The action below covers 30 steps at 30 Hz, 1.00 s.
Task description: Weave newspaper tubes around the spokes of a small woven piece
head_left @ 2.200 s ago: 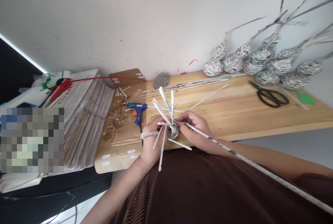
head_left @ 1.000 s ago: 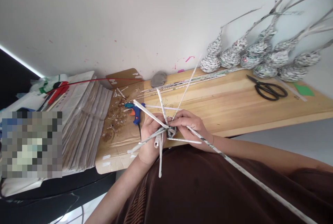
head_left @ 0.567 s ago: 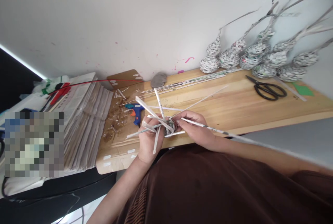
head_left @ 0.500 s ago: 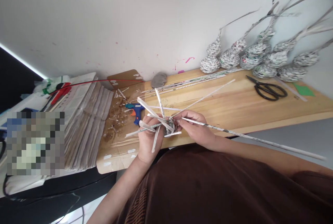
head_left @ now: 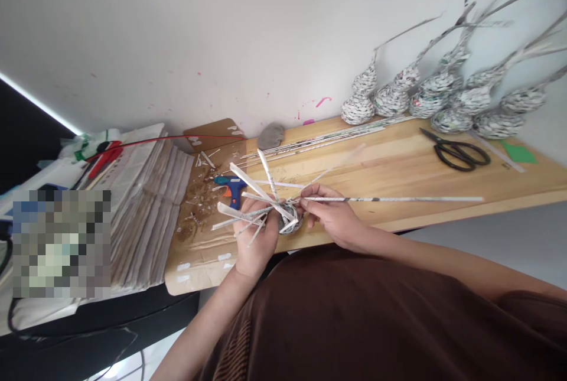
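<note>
My left hand (head_left: 257, 238) is closed around a small woven piece (head_left: 290, 218) made of rolled newspaper, held above the front edge of the table. Several white paper tubes (head_left: 248, 180) fan out from it to the left and upward, some passing over my left fingers. Between the thumb and fingers of my right hand (head_left: 330, 218) is a long rolled newspaper tube (head_left: 398, 199), pinched close to the weave and pointing right, nearly level. Another thin tube, smeared by motion, slants up and right behind my right hand. My fingers hide part of the woven base.
A blue glue gun (head_left: 235, 191) lies on stained cardboard (head_left: 199, 245) beside stacked newspaper (head_left: 150, 209). Loose paper tubes (head_left: 328, 139) and a grey lump (head_left: 271, 135) lie along the wall. Black scissors (head_left: 456, 153) and several woven gourd shapes (head_left: 358, 108) are at the right.
My right hand's long tube has swung upward from a downward slant to almost level. The thin tube behind it has moved and blurred. The woven piece's left-side tubes have shifted slightly.
</note>
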### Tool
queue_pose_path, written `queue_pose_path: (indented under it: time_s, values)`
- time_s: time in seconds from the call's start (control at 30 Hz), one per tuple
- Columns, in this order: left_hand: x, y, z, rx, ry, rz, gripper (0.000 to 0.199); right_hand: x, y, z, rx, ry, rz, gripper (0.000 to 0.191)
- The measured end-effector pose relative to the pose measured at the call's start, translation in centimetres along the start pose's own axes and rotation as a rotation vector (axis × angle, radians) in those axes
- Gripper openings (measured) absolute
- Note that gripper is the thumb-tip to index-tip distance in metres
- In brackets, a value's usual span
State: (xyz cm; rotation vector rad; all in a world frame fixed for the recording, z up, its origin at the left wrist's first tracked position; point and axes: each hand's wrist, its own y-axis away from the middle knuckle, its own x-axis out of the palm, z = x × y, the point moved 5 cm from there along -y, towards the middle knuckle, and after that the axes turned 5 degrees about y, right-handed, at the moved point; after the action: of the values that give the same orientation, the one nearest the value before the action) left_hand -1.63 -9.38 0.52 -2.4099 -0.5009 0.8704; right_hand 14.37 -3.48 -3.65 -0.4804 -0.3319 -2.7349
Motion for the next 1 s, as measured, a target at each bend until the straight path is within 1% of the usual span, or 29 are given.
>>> queue_pose_path:
  time_s: [0.1, 0.13, 0.2, 0.27, 0.4, 0.47, 0.53, 0.67, 0.73, 0.83, 0.9, 1.0]
  values:
    - [0.0, 0.0, -0.4, 0.049, -0.052, -0.019, 0.015, 0.2, 0.1, -0.8, 0.179, -0.074, 0.066, 0.03]
    - [0.0, 0.1, -0.5, 0.062, -0.069, -0.025, 0.016, 0.3, 0.2, -1.0, 0.219, -0.078, 0.108, 0.029]
    - [0.1, 0.1, -0.6, 0.07, -0.082, -0.035, 0.017, 0.7, 0.4, -1.1, 0.245, -0.063, 0.184, 0.028]
    - [0.2, 0.1, -0.6, 0.067, -0.074, -0.034, 0.016, 1.0, 0.4, -1.1, 0.216, -0.025, 0.208, 0.029]
    - [0.3, 0.0, -0.4, 0.018, -0.019, -0.004, 0.014, 1.3, 0.1, -1.2, 0.143, 0.004, 0.129, 0.034]
    - [0.1, -0.1, -0.4, 0.008, 0.006, -0.008, 0.014, 1.5, 0.0, -1.2, 0.145, -0.022, 0.104, 0.037]
    - [0.0, -0.1, -0.6, 0.016, 0.018, -0.009, 0.014, 1.7, 0.0, -1.4, 0.177, -0.036, 0.103, 0.039]
    - [-0.2, 0.3, -0.5, -0.005, -0.001, -0.034, 0.01, 1.9, -0.2, -1.3, 0.201, -0.061, 0.113, 0.037]
    - [-0.2, 0.4, -0.2, -0.023, 0.008, -0.043, 0.007, 1.8, -0.5, -1.1, 0.167, -0.065, 0.113, 0.036]
    - [0.1, 0.5, 0.2, -0.027, 0.07, 0.012, 0.01, 1.7, -0.8, -0.8, 0.094, -0.031, 0.091, 0.038]
    - [0.4, 0.4, 0.3, -0.033, 0.101, 0.044, 0.012, 1.8, -0.9, -0.7, 0.065, 0.005, 0.106, 0.038]
    - [0.5, 0.2, 0.3, -0.081, 0.132, 0.039, 0.011, 2.0, -1.0, -0.5, 0.048, 0.056, 0.162, 0.037]
